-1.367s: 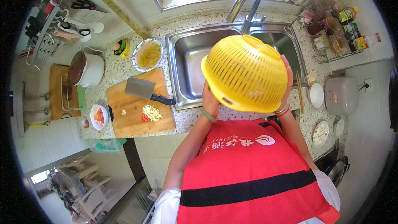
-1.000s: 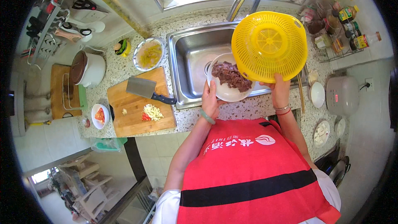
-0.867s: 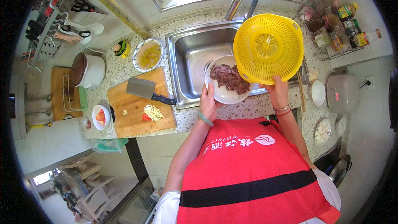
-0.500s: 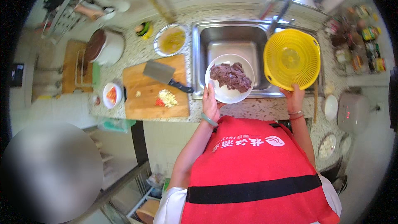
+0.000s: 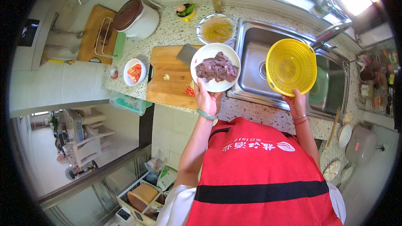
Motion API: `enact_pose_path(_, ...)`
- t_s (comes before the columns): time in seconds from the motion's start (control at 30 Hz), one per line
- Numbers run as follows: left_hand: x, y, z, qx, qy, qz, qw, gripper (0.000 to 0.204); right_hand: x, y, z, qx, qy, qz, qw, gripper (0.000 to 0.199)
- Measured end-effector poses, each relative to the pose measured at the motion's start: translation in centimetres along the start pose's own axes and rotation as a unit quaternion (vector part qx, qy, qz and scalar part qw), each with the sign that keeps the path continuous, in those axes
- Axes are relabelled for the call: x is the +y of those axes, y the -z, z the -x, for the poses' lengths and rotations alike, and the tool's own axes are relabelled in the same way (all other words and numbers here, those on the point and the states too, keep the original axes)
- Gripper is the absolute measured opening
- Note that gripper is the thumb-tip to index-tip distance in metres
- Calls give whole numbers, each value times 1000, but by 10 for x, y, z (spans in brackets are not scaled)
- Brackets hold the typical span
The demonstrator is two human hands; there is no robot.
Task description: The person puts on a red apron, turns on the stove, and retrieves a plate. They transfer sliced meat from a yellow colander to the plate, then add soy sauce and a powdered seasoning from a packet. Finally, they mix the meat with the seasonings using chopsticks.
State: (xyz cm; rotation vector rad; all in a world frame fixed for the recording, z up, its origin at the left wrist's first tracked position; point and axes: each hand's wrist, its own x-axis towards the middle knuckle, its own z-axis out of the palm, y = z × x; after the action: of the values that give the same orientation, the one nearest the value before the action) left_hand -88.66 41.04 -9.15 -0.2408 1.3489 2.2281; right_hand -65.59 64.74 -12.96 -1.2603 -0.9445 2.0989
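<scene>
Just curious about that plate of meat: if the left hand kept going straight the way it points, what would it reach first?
Probably the cleaver on the wooden cutting board. The left hand holds the white plate of meat pointing away from the body; a glass bowl lies beyond. Heights are unclear from above.

Cleaver (image 5: 186, 53) on cutting board (image 5: 167, 84) (wooden); white pot (image 5: 137, 17).

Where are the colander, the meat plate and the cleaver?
Colander (image 5: 292, 67), head view, inside of its yellow bowl.
Meat plate (image 5: 208, 52), head view, bare white rim.
Cleaver (image 5: 186, 54), head view, grey blade on the board.
</scene>
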Motion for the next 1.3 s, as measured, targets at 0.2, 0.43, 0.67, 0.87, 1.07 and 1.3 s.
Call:
enact_pose_path(0.2, 18, 71, -76, 68, -59, 118, 989, 52, 14, -18, -1, -8, -39, 37, 999, 30)
enact_pose_path(0.43, 26, 103, -164, 175, -80, 180, 965, 57, 23, -9, -18, 25, -8, 95, 995, 36)
enact_pose_path(0.67, 21, 132, -207, 190, -11, 249, 950, 59, -14, -8, -50, 142, 384, 555, 725, 75)
enact_pose_path(0.87, 55, 135, -188, 192, 69, 203, 958, 49, -32, -10, -101, 107, 510, 597, 610, 70)
enact_pose_path(1.07, 73, 129, -177, 213, 76, 163, 960, 44, 87, 42, -180, 81, 346, 782, 512, 69)
enact_pose_path(1.3, 65, 111, -154, 261, 58, 130, 955, 37, 31, 2, -160, 197, 246, 517, 796, 69)
